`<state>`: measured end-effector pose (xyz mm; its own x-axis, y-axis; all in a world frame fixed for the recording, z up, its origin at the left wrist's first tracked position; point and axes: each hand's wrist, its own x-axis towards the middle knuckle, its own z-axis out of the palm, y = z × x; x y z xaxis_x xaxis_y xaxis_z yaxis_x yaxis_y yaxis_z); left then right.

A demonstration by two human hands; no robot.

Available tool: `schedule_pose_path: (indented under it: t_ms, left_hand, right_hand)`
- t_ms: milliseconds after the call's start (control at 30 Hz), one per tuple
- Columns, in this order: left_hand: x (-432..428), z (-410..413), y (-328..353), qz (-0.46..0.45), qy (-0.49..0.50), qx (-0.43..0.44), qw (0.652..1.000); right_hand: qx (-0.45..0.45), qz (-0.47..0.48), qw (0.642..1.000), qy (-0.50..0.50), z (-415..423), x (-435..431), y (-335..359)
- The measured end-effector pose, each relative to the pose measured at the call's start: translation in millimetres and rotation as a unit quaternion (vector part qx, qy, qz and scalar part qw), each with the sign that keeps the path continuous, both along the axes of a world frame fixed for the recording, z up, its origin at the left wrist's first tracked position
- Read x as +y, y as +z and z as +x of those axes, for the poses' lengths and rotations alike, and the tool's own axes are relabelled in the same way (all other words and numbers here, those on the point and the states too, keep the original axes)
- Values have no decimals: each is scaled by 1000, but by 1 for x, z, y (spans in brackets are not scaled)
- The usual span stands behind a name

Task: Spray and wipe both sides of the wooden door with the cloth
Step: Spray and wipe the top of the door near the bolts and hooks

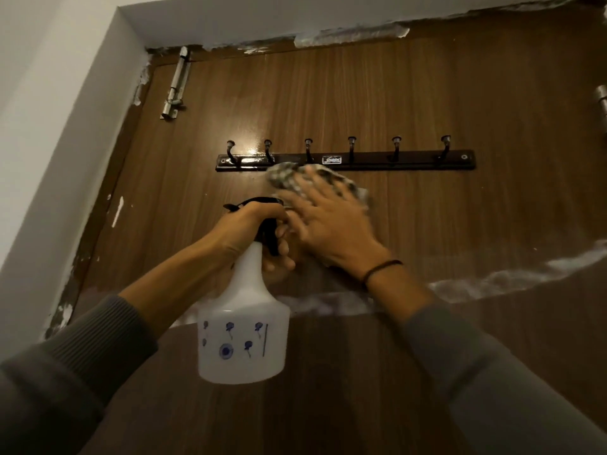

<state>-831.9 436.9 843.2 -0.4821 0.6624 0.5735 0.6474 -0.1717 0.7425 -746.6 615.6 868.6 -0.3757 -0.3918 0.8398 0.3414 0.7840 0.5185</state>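
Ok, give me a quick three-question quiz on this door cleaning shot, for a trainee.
1. True or false: the right hand presses the cloth against the door with straight fingers.
2. Which hand grips the spray bottle? A) left B) right C) neither
3. Fill in: the rail on the door carries ___ hooks.

Key: 1 true; 2 A, the left hand; 3 six.
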Motion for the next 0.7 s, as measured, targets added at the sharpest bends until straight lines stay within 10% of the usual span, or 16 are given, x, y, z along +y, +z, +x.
schedule_pose_path:
  t_ms: [267,700]
  left_hand:
    - [-22,-1,9,104,37,-20,994]
    - [-30,-20,24,106,-19,-19,994]
  right_hand:
    - [206,-147,967,19,4,28,-23]
    - [58,-15,998,6,-27,-6,-4]
